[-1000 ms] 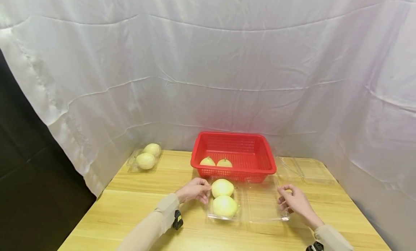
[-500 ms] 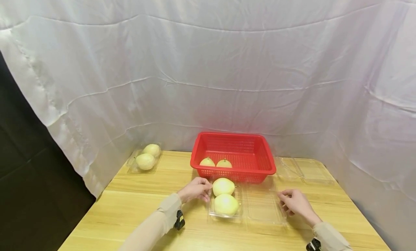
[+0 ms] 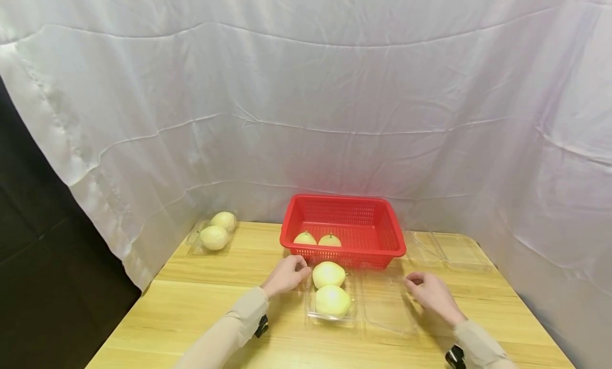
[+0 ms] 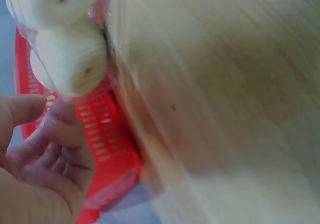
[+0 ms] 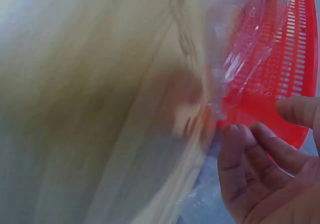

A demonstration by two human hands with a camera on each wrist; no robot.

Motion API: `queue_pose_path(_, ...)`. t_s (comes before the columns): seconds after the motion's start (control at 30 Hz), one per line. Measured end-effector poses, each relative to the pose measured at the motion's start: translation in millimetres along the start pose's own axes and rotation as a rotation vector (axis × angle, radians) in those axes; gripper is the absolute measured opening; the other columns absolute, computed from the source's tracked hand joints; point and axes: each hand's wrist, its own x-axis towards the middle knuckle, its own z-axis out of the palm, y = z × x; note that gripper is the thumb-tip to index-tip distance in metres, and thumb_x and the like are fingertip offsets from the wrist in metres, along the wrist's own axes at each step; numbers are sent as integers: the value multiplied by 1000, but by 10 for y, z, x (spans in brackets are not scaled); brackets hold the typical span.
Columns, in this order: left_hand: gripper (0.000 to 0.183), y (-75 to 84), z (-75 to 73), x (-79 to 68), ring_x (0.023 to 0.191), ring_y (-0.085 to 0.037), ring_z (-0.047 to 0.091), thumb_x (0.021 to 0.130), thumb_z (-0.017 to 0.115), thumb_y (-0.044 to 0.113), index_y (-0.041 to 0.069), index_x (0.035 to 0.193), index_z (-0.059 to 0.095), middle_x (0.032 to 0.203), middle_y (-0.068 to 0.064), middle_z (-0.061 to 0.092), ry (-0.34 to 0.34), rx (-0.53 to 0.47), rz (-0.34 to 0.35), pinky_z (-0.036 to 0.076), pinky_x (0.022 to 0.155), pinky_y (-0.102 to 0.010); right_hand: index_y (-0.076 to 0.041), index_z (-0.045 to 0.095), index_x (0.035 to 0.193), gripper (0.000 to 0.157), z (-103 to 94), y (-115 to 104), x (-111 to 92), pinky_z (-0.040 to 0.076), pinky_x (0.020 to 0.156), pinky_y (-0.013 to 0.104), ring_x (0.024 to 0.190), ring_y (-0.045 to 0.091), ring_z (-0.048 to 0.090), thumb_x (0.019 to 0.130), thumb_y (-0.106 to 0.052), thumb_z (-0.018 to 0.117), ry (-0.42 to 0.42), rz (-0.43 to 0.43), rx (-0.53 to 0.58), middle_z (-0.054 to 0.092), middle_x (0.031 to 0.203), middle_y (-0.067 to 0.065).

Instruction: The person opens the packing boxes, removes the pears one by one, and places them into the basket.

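In the head view, two pale yellow pears [image 3: 332,300] lie in the left half of a clear plastic clamshell box [image 3: 330,319]. Its clear lid [image 3: 387,305] is folded out to the right, its outer edge seemingly raised. My left hand [image 3: 286,276] is at the box's left rim, thumb and fingers bent with tips slightly apart. My right hand [image 3: 432,294] is at the lid's right edge. The right wrist view shows a gap between thumb and fingers, with the lid's plastic [image 5: 235,59] near the fingertips. Whether either hand pinches the thin plastic is hard to see.
A red perforated basket [image 3: 343,199] stands right behind the box, with two pears [image 3: 330,240] visible inside. Another clear box with two pears [image 3: 214,237] sits at the table's back left. More clear boxes [image 3: 459,249] lie at the back right of the wooden table [image 3: 229,273].
The right hand has moved slightly left, and the lid's outer edge appears to have shifted and risen with it. The left hand has turned a little upward. The box has shifted slightly right.
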Motion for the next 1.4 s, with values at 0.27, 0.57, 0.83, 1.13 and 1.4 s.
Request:
queue_pose_path(0.27, 20, 320, 48, -92, 75, -5, 54, 93, 65, 36, 16, 95, 68, 84, 4, 63, -45, 292, 232, 46, 67, -20, -10, 74, 99, 15, 53, -211, 125, 52, 70, 34, 78, 15, 66, 91, -19, 66, 162, -171, -32, 73, 88, 2)
queue_pose_path(0.57, 59, 618, 248, -228, 89, -15, 63, 84, 58, 68, 22, 120, 66, 99, 0, 68, -147, 671, 295, 51, 78, -30, -6, 72, 98, 17, 107, -535, 304, 51, 78, 45, 92, 27, 61, 82, -11, 74, 370, -447, -154, 67, 98, 9)
queue_pose_path(0.83, 64, 688, 384, -243, 81, -14, 68, 81, 57, 73, 25, 124, 64, 86, 1, 73, -157, 744, 279, 49, 67, -31, -7, 73, 104, 22, 180, -643, 437, 48, 86, 55, 105, 35, 59, 84, -18, 74, 297, -455, -291, 68, 109, 13)
queue_pose_path(1.13, 67, 815, 396, -240, 101, -21, 68, 78, 66, 68, 27, 131, 60, 116, 4, 71, -230, 606, 94, 52, 71, -36, -10, 74, 107, 23, 196, -710, 492, 47, 81, 54, 98, 32, 62, 88, -22, 71, 198, -385, -349, 72, 105, 9)
queue_pose_path(1.4, 60, 843, 488, -219, 83, -19, 66, 71, 72, 65, 24, 114, 65, 92, 0, 71, -152, 584, -1, 48, 64, -39, -13, 75, 110, 23, 179, -784, 515, 44, 83, 58, 100, 33, 62, 88, -21, 72, 158, -330, -374, 72, 107, 9)
